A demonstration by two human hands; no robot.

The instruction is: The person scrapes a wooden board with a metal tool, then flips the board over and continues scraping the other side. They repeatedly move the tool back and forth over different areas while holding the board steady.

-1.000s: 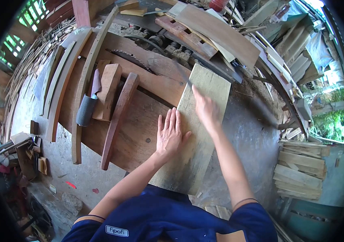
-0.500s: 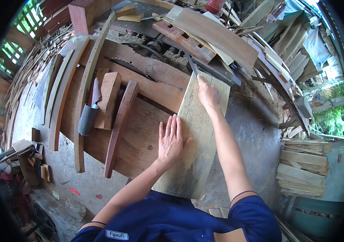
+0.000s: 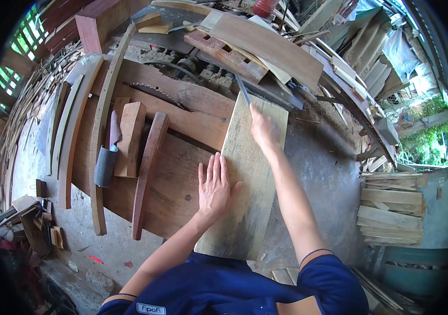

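A wide pale plank [image 3: 250, 184] lies on the wooden saw table, its near end close to my body. My left hand [image 3: 215, 184] rests flat across the plank's left edge, fingers stretched out and thumb apart on the board. Near the far end, my right hand [image 3: 265, 128] is closed around a long, narrow grey metal blade [image 3: 242, 88]. The blade points forward past the far left corner of the plank. Its handle is hidden inside my fist, and the back of the hand is slightly blurred.
A toothed circular saw blade [image 3: 155, 92] pokes up through the table slot. Left of my hands lie a dark red curved wood piece [image 3: 149, 176], a wood block [image 3: 131, 139], a rolled sandpaper sheet [image 3: 106, 166] and long strips. A stack of boards [image 3: 392, 210] stands at right.
The whole view has shifted a little, so the table and plank appear further left. My left hand stays flat on the plank's edge, and my right hand keeps its hold near the far end.
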